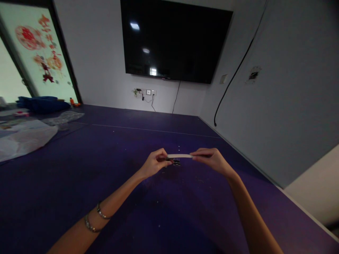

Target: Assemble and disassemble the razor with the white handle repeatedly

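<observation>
A thin, flat white strip (180, 156) is stretched level between my two hands, above the dark blue table (119, 197). My left hand (155, 163) pinches its left end between thumb and fingers. Its right end sits between the thumb and fingertips of my right hand (209, 159). Just below the strip, beside my left fingertips, is a small dark object (176, 162) with pale marks; what it is I cannot make out, nor whether my left hand touches it. Two bracelets (91, 224) circle my left forearm.
White plastic sheeting (29, 139), a clear bag (63, 118) and dark blue cloth (42, 104) lie at the far left. Small white specks dot the table. A black cable (233, 79) hangs down the right wall. A television (176, 38) hangs on the far wall.
</observation>
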`<act>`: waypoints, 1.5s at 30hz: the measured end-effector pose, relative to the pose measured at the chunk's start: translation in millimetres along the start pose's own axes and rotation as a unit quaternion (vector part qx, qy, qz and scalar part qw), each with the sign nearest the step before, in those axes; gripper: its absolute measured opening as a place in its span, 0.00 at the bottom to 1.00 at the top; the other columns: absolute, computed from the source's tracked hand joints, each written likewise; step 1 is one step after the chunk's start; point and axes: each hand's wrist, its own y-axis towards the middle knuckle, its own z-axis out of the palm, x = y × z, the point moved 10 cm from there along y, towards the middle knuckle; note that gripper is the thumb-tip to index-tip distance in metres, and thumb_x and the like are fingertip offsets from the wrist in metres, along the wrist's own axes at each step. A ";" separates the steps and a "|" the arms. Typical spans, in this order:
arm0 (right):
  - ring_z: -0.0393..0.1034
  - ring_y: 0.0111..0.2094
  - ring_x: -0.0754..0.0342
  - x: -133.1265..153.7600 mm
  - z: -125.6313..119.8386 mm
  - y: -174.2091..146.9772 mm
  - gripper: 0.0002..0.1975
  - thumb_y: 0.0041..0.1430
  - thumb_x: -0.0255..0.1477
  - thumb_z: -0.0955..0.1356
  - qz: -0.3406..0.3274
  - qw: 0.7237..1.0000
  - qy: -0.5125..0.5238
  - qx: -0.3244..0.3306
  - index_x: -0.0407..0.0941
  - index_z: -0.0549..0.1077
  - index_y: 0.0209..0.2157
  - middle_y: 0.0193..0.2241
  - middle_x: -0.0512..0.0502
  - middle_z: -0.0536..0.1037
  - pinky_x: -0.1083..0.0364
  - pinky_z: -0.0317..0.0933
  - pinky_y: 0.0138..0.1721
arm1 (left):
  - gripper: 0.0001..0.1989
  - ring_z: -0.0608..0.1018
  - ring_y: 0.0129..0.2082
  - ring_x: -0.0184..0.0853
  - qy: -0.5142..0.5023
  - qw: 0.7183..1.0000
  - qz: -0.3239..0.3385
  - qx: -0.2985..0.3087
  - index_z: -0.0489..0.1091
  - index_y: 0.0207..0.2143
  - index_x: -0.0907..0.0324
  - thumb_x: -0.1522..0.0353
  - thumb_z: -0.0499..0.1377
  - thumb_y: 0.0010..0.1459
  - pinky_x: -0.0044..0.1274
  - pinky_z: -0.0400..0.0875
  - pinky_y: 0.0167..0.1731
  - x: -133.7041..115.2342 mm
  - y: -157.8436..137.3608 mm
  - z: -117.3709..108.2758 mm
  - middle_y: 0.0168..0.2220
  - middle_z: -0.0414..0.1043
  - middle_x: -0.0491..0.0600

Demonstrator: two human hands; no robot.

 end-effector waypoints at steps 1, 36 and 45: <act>0.70 0.32 0.54 -1.0 -2.4 -0.1 0.11 0.50 0.36 0.70 0.004 1.000 -0.003 -0.011 0.47 0.79 0.35 0.31 0.45 0.78 0.56 0.61 0.31 | 0.12 0.76 0.30 0.30 -0.009 1.000 0.001 0.001 0.60 0.25 0.61 0.71 0.63 0.46 0.22 0.67 0.31 0.0 0.1 0.2 0.29 0.76 0.48; 0.59 0.20 0.62 -54.4 11.7 8.5 0.25 0.47 0.37 0.69 0.106 0.970 0.191 -0.108 0.44 0.71 0.48 0.29 0.49 0.72 0.58 0.56 0.23 | 0.14 0.66 0.14 0.23 -0.054 0.993 -0.056 -0.089 0.58 0.29 0.60 0.64 0.61 0.47 0.17 0.63 0.16 42.4 6.6 -13.7 0.18 0.62 0.37; 0.50 0.15 0.66 -68.5 56.3 -12.2 0.20 0.43 0.28 0.69 0.231 0.886 0.383 -0.122 0.44 0.70 0.43 0.22 0.56 0.65 0.61 0.51 0.18 | 0.16 0.66 0.19 0.25 -0.024 0.991 -0.110 -0.077 0.68 0.35 0.63 0.59 0.51 0.56 0.16 0.58 0.18 76.6 12.5 -10.8 0.23 0.65 0.43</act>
